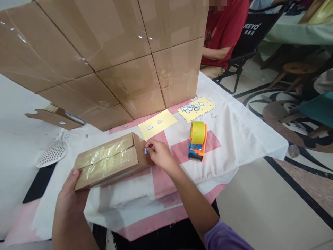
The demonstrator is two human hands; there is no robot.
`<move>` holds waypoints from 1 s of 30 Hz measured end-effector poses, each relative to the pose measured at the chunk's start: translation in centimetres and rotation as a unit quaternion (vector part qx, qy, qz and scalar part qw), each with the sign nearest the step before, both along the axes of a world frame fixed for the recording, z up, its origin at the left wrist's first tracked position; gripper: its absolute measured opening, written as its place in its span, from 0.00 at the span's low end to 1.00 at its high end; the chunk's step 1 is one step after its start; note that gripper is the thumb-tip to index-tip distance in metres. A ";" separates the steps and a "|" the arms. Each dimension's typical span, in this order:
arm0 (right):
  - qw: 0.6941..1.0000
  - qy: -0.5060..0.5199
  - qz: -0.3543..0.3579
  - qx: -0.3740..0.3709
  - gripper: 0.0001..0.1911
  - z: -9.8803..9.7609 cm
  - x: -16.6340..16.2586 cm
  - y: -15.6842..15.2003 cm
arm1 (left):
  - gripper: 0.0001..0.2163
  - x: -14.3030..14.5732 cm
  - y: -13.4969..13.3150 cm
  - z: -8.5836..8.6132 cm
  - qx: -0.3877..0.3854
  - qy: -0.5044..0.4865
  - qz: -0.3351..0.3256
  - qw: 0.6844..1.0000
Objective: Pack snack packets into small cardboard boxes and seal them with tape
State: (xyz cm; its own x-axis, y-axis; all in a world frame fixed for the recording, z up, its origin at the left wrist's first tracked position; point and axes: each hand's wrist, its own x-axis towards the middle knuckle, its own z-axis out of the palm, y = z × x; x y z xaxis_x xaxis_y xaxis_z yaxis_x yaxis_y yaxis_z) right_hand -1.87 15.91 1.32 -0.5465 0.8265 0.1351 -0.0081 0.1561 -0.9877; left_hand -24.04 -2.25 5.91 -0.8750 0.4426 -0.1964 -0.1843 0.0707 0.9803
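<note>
Brown cardboard makes up the carton (122,165) in the head view, lying tilted near the front of the pink-and-white tablecloth (231,139); its top flaps meet at a seam under shiny yellowish packing tape (97,152), so its contents are hidden. The left hand (71,189) grips its near left end, thumb on the top edge. The right hand (157,152) has thumb and finger pinched on a small white sticker (145,150) at the carton's other end face. Behind stands a wall of stacked cardboard cartons (125,66), the faces in view closed, and what they hold cannot be seen. At the stack's left foot lies a notched cardboard piece (56,117) with a small label (62,122) on it; whether it is a box is unclear. A yellow backing sheet (168,118) bears two small pieces, and a second yellow sheet (209,105) bears a cluster of similar ones. Near the right hand, a blue-and-orange tape dispenser (199,147) carries a roll of yellow tape (198,133). A white perforated skimmer (53,152) lies at the left.
</note>
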 end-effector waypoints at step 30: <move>0.997 -0.040 0.042 -0.046 0.10 -1.1 1.0 -0.1 | 0.24 -0.6 -0.4 -0.1 0.007 -0.024 -0.042 0.999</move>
State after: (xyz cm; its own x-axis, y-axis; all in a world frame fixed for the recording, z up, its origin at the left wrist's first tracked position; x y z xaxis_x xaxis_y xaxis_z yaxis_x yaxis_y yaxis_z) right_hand -0.91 15.79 0.23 -0.6196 0.7848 0.0146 0.0616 0.0672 -0.9958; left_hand -24.63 -2.69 5.78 -0.8244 0.5170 -0.2305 -0.2246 0.0750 0.9716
